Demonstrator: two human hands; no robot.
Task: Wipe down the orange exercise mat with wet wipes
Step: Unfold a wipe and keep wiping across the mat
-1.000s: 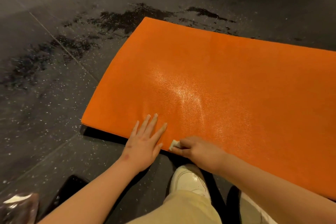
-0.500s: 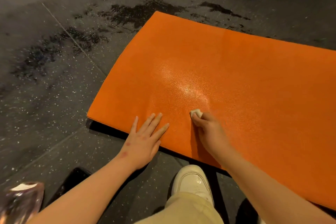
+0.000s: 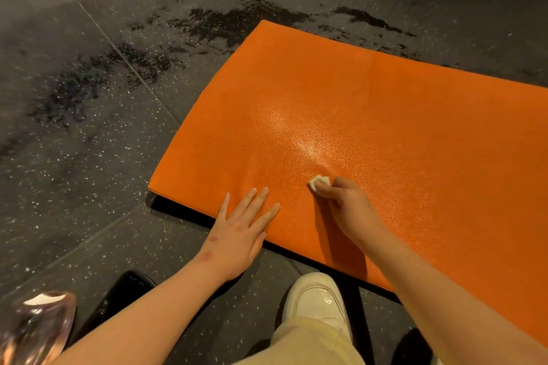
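The orange exercise mat [image 3: 370, 115] lies flat on a dark speckled floor and fills the right half of the view. My left hand [image 3: 240, 230] rests flat on its near edge, palm down, fingers spread. A little to the right, my right hand [image 3: 345, 204] presses a small bunched white wet wipe [image 3: 318, 182] against the mat surface, with only the wipe's tip showing past my fingers. A shiny patch [image 3: 308, 148] on the mat lies just beyond the wipe.
Dark wet stains [image 3: 231, 24] mark the floor beyond the mat's far left corner. My white shoe [image 3: 315, 302] and beige trouser leg are at the bottom centre. A crinkly clear wrapper [image 3: 35, 326] and a black object [image 3: 121, 293] lie at the lower left.
My right hand has slid the wipe from the mat's near edge further in across the surface. My left hand has stayed flat in the same spot.
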